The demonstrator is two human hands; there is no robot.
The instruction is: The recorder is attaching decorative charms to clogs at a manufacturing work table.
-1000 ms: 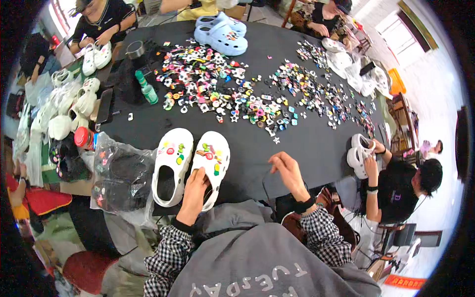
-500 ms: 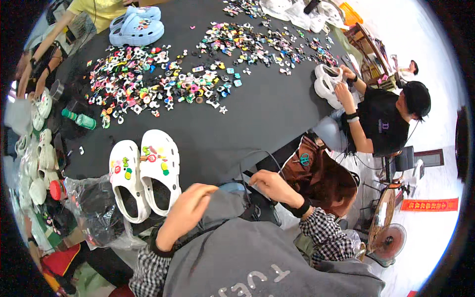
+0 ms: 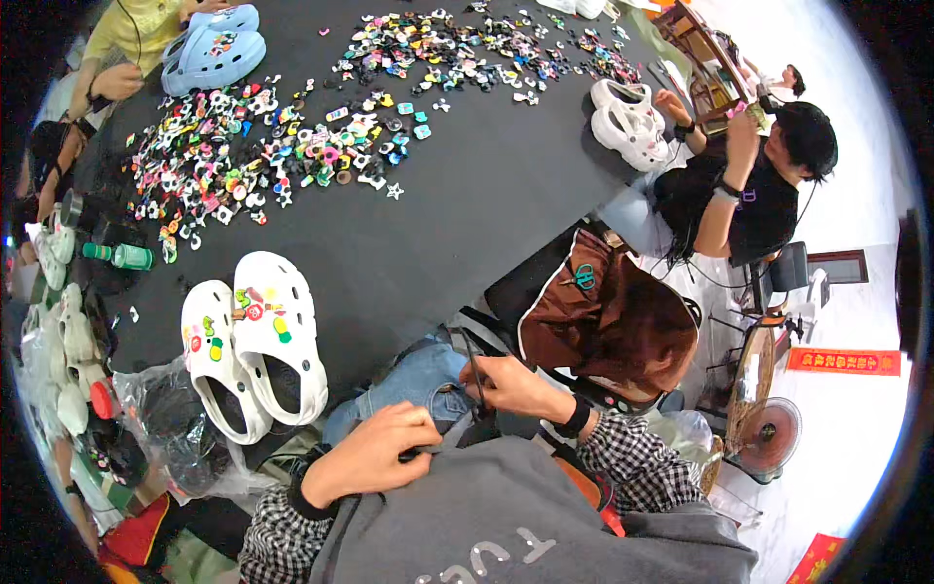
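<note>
My left hand is closed at the edge of the grey garment that covers my front, its fingers curled on the cloth. Close by on the right, my right hand pinches a thin black cord above my jeans. Left of my hands, a pair of white clogs stands side by side on the table; the right clog and the left clog both carry colourful charms. What lies beneath my fingertips is partly hidden.
Heaps of small colourful charms spread over the dark table. Blue clogs stand at the far left, a green bottle at the left edge. A brown cloth bag lies right. A person sits by white clogs.
My hands have moved lower and closed, the left onto the grey cloth, the right onto the cord. More of my jeans shows. The person at right has lifted a hand from the white clogs.
</note>
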